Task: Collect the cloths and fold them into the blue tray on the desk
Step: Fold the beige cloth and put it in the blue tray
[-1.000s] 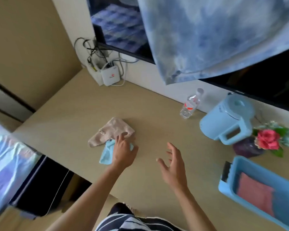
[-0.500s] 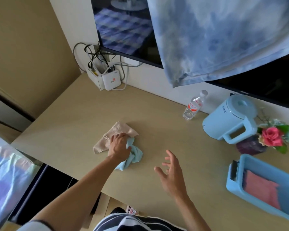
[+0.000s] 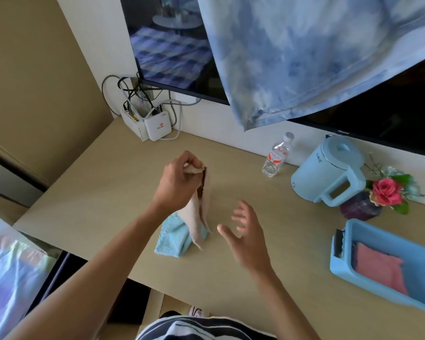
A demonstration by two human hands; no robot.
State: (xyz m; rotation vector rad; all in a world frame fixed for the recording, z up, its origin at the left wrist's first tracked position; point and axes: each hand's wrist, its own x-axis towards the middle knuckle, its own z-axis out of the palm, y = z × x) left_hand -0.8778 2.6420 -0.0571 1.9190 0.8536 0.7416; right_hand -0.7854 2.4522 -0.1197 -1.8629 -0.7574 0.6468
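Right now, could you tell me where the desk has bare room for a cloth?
Bare wood between the crumpled light-blue towel and the blue plastic tray, also before the white router. Crowded: clear water bottle, pale-blue kettle, flower vase.

Left hand grips beige cloth above blue cloth; right hand open.

the router sits at the desk's back left corner; the bottle left of the kettle, the vase right of it, the tray before the vase, a folded cloth in it; before us a hanging cloth drapes over a lower cloth.
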